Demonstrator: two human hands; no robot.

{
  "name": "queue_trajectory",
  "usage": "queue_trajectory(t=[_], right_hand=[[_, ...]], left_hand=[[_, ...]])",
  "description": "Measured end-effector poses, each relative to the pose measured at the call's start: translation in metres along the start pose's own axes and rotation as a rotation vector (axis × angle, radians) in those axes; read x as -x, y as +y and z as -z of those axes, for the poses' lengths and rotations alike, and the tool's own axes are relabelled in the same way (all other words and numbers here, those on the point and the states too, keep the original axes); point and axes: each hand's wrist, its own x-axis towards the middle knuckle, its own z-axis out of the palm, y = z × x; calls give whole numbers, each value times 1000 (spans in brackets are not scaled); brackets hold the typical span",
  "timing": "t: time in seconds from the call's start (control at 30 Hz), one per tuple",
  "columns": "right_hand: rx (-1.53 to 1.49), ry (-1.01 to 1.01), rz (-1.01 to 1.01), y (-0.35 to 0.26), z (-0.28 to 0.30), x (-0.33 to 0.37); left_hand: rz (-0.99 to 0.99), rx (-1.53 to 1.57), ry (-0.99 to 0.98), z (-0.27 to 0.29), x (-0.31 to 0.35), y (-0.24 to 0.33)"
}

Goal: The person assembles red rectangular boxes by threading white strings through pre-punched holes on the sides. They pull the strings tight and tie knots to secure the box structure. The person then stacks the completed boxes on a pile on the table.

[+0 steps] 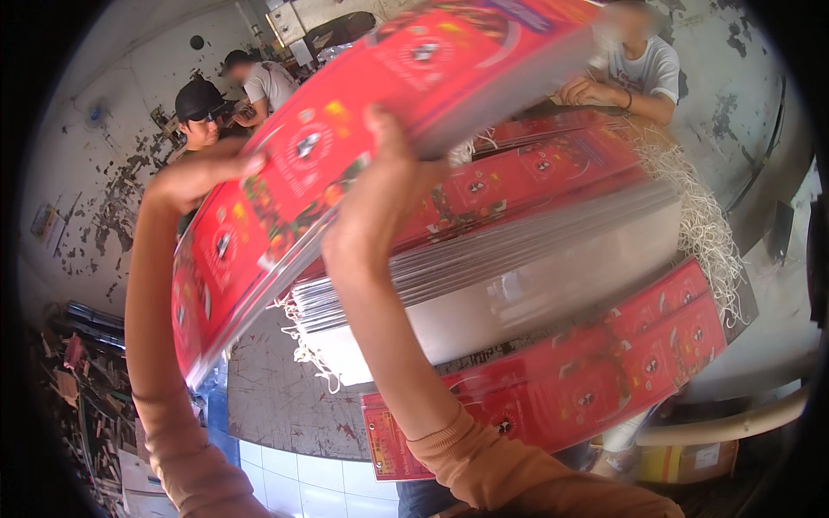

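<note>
Up above the big pile of red sheets (553, 250) on the worn table (285, 406), both hands hold a thick bundle of red printed sheets (345, 147). Left hand (194, 177) grips the bundle's far edge with fingers curled around it, and right hand (380, 207) pinches its near edge.

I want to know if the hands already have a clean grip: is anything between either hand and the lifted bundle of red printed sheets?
Nothing visible is. The left hand grips the upper left edge of the red sheet bundle, and the right hand presses against its underside, both in direct contact. The bundle is raised, tilted, above the stacked sheets on the table.
</note>
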Motion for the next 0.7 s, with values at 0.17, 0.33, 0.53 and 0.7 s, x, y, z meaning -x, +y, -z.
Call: queue_trajectory(t=[0.17, 0.33, 0.53, 0.7], right_hand=[[-101, 133, 131, -24, 17, -41], [-58, 272, 27, -43, 33, -62], [19, 407, 8, -38, 47, -85], [44, 490, 6, -40, 44, -87]], left_hand=[[-23, -96, -104, -35, -69, 41], [-40, -36, -231, -63, -122, 30], [8, -68, -322, -80, -161, 10], [-35, -225, -314, -83, -175, -3]])
